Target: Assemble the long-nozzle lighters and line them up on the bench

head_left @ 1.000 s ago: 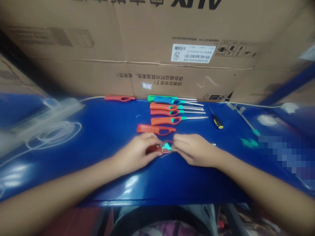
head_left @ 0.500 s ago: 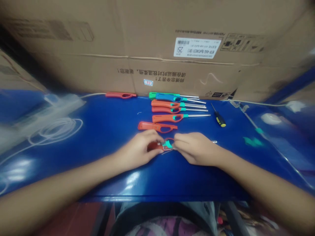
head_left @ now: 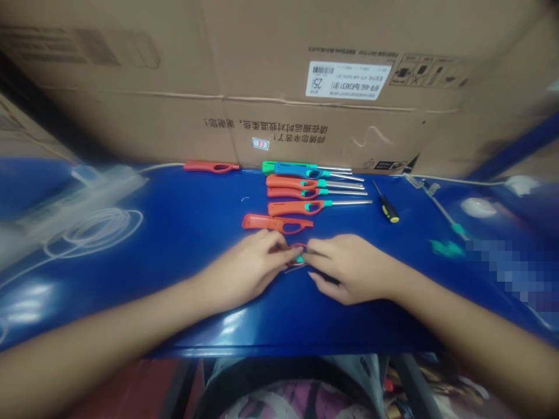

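An opened orange-red long-nosed lighter point(head_left: 299, 247) lies low over the table between my hands, mostly covered by my fingers. A teal trigger piece point(head_left: 299, 259) shows in its middle. My left hand point(head_left: 257, 262) is closed around the handle end, thumb and forefinger pressing near the teal piece. On the other side, my right hand point(head_left: 349, 265) has its curled fingertips on the teal piece and the lighter's front end, its thumb lowered a little apart. Just beyond lies a loose orange-red lighter shell half point(head_left: 255, 222). My fingers hide the finer inner parts.
Several assembled lighters point(head_left: 297, 208) lie in a row behind my hands. A black-and-yellow screwdriver point(head_left: 388, 209) lies right of them. Another red shell point(head_left: 205, 166) rests by the cardboard box point(head_left: 174, 122). Coiled white cable point(head_left: 96, 230) is left; teal parts point(head_left: 445, 248) are right.
My left thumb and forefinger have moved right, over the teal piece, covering more of it. My right hand's thumb has dropped away from its fingers. The view has shifted slightly.
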Demonstrator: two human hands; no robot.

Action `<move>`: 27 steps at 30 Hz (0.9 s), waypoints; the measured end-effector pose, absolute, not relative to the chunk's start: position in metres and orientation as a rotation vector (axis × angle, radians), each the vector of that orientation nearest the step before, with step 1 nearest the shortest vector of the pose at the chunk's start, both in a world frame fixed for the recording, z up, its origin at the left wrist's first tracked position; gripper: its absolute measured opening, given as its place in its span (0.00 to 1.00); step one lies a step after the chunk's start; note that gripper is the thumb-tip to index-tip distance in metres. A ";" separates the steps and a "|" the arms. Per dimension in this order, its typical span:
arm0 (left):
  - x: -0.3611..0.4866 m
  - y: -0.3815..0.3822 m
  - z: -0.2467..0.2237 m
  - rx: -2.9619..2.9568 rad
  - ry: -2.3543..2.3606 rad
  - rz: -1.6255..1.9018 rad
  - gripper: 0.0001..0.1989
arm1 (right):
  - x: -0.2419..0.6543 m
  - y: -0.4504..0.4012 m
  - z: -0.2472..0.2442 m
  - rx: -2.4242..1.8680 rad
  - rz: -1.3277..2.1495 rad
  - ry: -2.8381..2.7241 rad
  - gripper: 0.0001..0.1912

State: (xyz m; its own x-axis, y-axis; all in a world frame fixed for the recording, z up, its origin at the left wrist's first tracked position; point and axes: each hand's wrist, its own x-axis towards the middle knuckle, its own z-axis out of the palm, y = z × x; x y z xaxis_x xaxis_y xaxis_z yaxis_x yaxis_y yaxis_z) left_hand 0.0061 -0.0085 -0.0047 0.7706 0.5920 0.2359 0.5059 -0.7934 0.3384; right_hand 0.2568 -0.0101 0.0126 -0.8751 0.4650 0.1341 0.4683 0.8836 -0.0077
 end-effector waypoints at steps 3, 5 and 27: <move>0.007 -0.010 -0.002 2.771 0.894 0.446 0.18 | 0.262 -0.008 0.013 -0.823 0.140 -2.864 0.12; 0.007 -0.010 -0.002 2.771 0.885 0.461 0.18 | 0.265 -0.004 0.012 -0.859 0.205 -2.831 0.11; 0.000 -0.002 -0.010 2.640 0.793 0.530 0.20 | 0.269 0.003 0.008 -0.864 0.346 -2.788 0.05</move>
State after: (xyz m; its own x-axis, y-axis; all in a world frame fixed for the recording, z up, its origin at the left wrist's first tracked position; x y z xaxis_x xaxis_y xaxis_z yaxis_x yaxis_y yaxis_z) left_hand -0.0005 -0.0021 -0.0103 0.7757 0.5784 0.2525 0.4544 -0.7895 0.4124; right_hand 0.2691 0.0030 0.0084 -0.8086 0.5756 0.1221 0.5283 0.8015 -0.2801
